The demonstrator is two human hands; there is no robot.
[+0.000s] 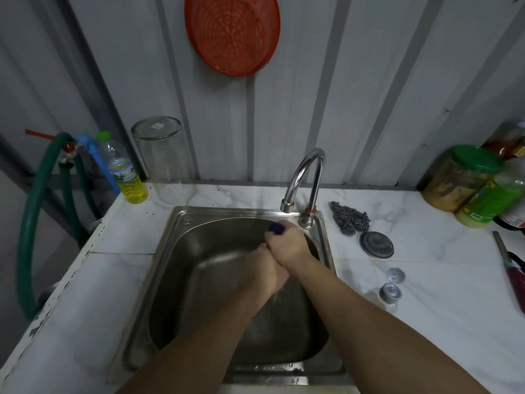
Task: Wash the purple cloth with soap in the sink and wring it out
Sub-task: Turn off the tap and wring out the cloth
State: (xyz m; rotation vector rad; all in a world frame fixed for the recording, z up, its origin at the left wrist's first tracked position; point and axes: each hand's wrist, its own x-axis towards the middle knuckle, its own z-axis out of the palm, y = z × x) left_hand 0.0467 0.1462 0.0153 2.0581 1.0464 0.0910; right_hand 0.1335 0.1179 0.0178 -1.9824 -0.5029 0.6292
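Observation:
Both my hands are over the steel sink [176, 251], close together below the tap. My right hand [287, 244] grips the purple cloth [277, 228]; only a small dark purple end sticks out beyond my fingers. My left hand [264, 273] is curled just behind and under the right one and seems to grip the cloth's hidden near end. Water drips below the hands into the basin. A bottle of yellow soap [127, 174] stands at the counter's back left corner.
The chrome tap [305, 177] arches over the sink's back rim. An upturned glass jar [167, 160] stands left of it. Steel wool [350, 218], a round metal lid [376, 245], jars [466, 177] and a lighter [511, 268] lie on the right. A green hose [31, 223] hangs left.

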